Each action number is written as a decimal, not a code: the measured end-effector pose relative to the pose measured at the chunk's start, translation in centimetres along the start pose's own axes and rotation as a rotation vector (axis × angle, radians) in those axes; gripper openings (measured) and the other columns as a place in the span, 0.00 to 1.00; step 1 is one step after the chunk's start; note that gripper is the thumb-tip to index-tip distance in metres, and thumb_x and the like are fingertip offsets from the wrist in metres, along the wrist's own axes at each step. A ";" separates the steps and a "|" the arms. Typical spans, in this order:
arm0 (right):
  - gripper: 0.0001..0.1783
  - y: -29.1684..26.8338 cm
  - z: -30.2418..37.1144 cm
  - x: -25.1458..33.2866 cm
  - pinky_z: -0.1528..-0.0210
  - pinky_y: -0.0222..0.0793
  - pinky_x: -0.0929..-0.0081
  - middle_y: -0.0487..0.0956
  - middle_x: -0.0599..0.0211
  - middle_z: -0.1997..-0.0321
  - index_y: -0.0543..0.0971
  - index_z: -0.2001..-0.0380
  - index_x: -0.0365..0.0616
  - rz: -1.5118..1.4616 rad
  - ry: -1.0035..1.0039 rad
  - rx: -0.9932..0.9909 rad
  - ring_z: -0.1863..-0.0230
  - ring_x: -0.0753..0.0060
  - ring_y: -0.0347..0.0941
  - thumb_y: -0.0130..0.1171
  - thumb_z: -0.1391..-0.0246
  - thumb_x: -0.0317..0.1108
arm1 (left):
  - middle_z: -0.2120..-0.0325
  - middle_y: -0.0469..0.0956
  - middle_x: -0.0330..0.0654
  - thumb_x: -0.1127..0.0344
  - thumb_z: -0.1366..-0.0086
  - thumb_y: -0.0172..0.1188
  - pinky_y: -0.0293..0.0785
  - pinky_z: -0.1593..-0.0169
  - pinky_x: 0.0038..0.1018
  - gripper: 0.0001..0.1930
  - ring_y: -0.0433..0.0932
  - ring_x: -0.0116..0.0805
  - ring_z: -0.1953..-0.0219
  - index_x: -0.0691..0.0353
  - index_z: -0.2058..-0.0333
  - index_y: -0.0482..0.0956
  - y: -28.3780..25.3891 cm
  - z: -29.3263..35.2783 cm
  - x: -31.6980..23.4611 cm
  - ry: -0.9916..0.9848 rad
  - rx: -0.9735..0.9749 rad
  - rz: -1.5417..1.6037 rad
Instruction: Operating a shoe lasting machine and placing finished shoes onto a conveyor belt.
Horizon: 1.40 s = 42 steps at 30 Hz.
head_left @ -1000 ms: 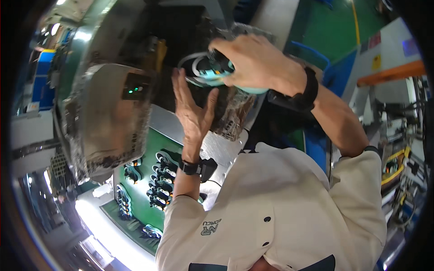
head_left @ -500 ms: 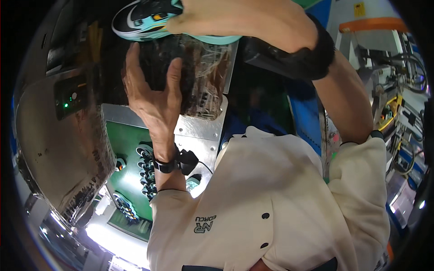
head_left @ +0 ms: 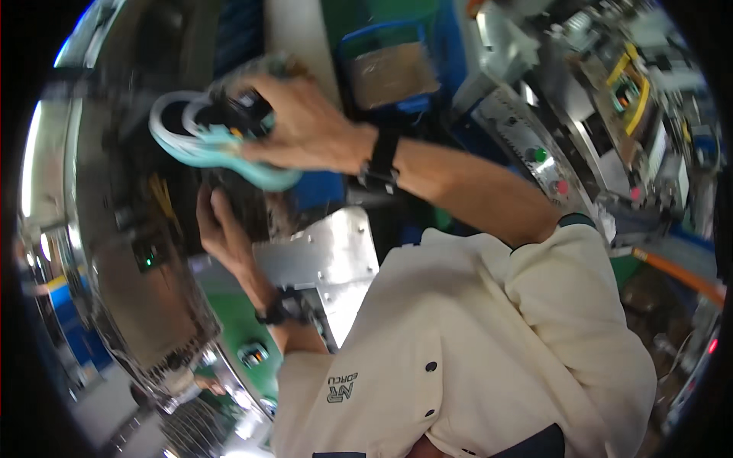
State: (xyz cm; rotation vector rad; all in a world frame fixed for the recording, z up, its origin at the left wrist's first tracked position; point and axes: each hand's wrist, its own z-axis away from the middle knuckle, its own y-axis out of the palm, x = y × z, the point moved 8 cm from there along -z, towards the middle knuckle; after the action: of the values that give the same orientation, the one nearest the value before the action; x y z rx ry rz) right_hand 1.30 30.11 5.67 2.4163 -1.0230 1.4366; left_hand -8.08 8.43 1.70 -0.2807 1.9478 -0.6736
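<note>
A turquoise, white and black sports shoe (head_left: pixel 263 177) is held on its side at the upper left, toe pointing left. My right hand (head_left: pixel 301 122) is closed around its upper, thumb along the side by the sole. Just under the shoe, my left hand (head_left: pixel 221 225) reaches up with fingers stretched and holds nothing; motion blurs its fingertips. Whether it touches the sole cannot be told. Both hands are beside a dark machine with a worn, film-covered housing (head_left: pixel 149 313).
A metal plate (head_left: pixel 336 252) juts out in front of my body. Beyond my right arm are a blue-framed bin with cardboard (head_left: pixel 393 76) and a control panel with coloured buttons (head_left: pixel 527 145). Another shoe (head_left: pixel 252 353) lies on the green surface at lower left.
The view has swung round. My right hand has drawn the shoe closer and lower in view, its forearm now reaching leftward. My left hand's thumb and fingers are nearer together.
</note>
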 end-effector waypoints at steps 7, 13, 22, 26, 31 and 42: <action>0.32 -15.1 15.7 -1.8 0.48 0.69 0.77 0.77 0.65 0.55 0.73 0.48 0.39 -0.493 0.461 -0.376 0.52 0.78 0.71 0.70 0.60 0.31 | 0.45 0.70 0.50 0.60 0.28 0.50 0.65 0.39 0.33 0.27 0.71 0.38 0.44 0.71 0.37 0.59 14.1 9.5 -13.6 0.035 0.547 0.775; 0.31 -32.8 25.3 0.3 0.45 0.67 0.75 0.77 0.63 0.54 0.73 0.48 0.38 -0.222 0.492 -0.725 0.52 0.72 0.72 0.68 0.59 0.32 | 0.50 0.73 0.44 0.65 0.30 0.53 0.71 0.48 0.28 0.23 0.75 0.32 0.51 0.67 0.40 0.64 27.6 19.6 -29.1 -0.034 1.032 0.875; 0.29 -54.8 43.1 6.6 0.50 0.69 0.77 0.78 0.66 0.56 0.73 0.47 0.38 0.102 0.349 -1.334 0.57 0.76 0.73 0.67 0.55 0.29 | 0.51 0.73 0.43 0.52 0.33 0.59 0.72 0.54 0.24 0.32 0.75 0.28 0.54 0.71 0.41 0.65 50.7 32.6 -47.0 0.017 1.521 0.705; 0.28 -57.8 48.1 10.6 0.48 0.67 0.75 0.78 0.66 0.55 0.73 0.47 0.38 0.310 0.453 -1.549 0.54 0.75 0.73 0.64 0.54 0.29 | 0.70 0.78 0.41 0.50 0.42 0.67 0.71 0.70 0.23 0.25 0.77 0.28 0.71 0.70 0.61 0.76 65.8 32.8 -49.8 0.180 1.440 0.503; 0.28 -58.4 53.6 13.4 0.44 0.65 0.73 0.76 0.63 0.51 0.73 0.46 0.35 0.464 0.568 -1.754 0.51 0.71 0.71 0.61 0.53 0.28 | 0.65 0.82 0.59 0.51 0.52 0.72 0.75 0.55 0.37 0.29 0.82 0.51 0.58 0.75 0.63 0.81 75.8 35.4 -51.9 0.273 1.211 0.173; 0.25 -69.3 47.0 10.3 0.55 0.70 0.79 0.79 0.67 0.59 0.76 0.51 0.34 0.768 0.710 -1.517 0.60 0.78 0.73 0.65 0.54 0.32 | 0.63 0.82 0.49 0.73 0.46 0.66 0.79 0.59 0.34 0.16 0.83 0.39 0.64 0.74 0.59 0.78 80.2 34.2 -50.5 -0.166 1.549 0.522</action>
State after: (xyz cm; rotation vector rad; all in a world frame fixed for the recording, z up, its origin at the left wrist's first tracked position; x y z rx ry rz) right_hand 81.36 56.58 3.48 0.4263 -1.8341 0.8106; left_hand 52.93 86.32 -17.27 1.0349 0.8211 -1.4707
